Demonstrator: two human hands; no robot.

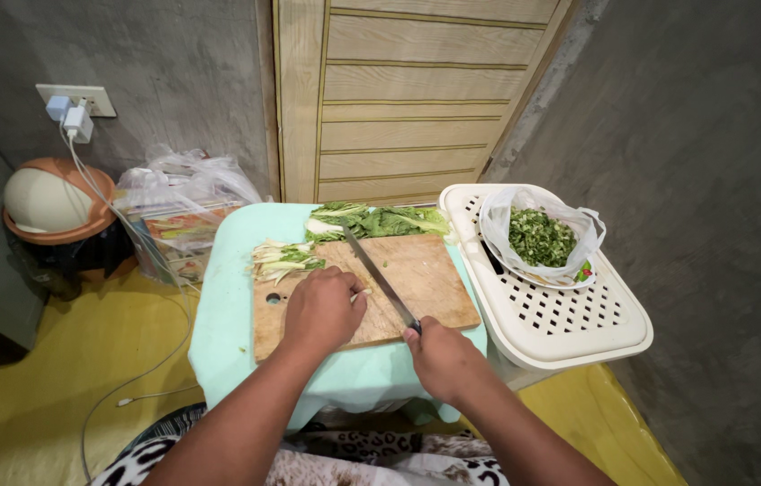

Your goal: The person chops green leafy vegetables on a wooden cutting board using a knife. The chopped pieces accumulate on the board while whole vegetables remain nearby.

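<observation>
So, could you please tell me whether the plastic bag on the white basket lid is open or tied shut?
Open: the plastic bag gapes at the top, showing chopped greens inside.

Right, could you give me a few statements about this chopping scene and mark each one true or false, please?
1. The right hand grips a knife. True.
2. The left hand rests on the white perforated basket. False: it rests on the wooden cutting board.
3. The chopped greens sit in a plastic bag. True.
4. The leafy greens lie on the yellow floor. False: they lie at the board's far edge.
5. The bin stands to the right of the board. False: it stands on the left.
</observation>
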